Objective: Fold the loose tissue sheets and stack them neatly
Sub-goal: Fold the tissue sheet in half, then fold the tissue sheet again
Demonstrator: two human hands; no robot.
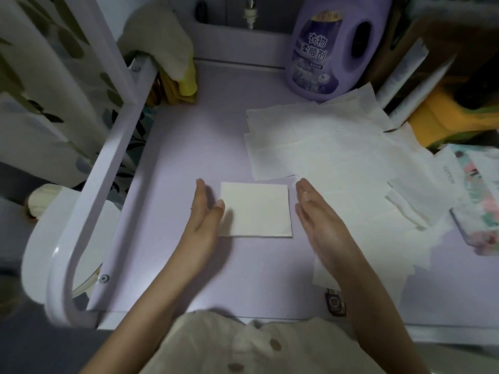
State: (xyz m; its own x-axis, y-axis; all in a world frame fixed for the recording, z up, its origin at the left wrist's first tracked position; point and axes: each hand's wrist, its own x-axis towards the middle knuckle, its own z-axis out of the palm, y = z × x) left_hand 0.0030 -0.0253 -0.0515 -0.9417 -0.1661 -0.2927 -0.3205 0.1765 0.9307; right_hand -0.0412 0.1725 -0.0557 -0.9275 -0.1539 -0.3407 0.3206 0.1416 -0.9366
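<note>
the left hand (203, 220) hides one edge of the folded tissue (258, 209); the floral pack (482, 211) runs off frame.

Your folded tissue (256, 209) reads cream against the pale lilac bench (189, 136); the loose sheets (324, 147) at 2 o'clock are white. At 1 o'clock the bottle (324, 49) is purple with a darker label. Yellow cloth (186, 85) at 11, leaf-printed white curtain (32, 76) at 9, pink-and-teal floral pack (480, 201) at 3. Your shirt (243, 346) is cream, brown-dotted.
</note>
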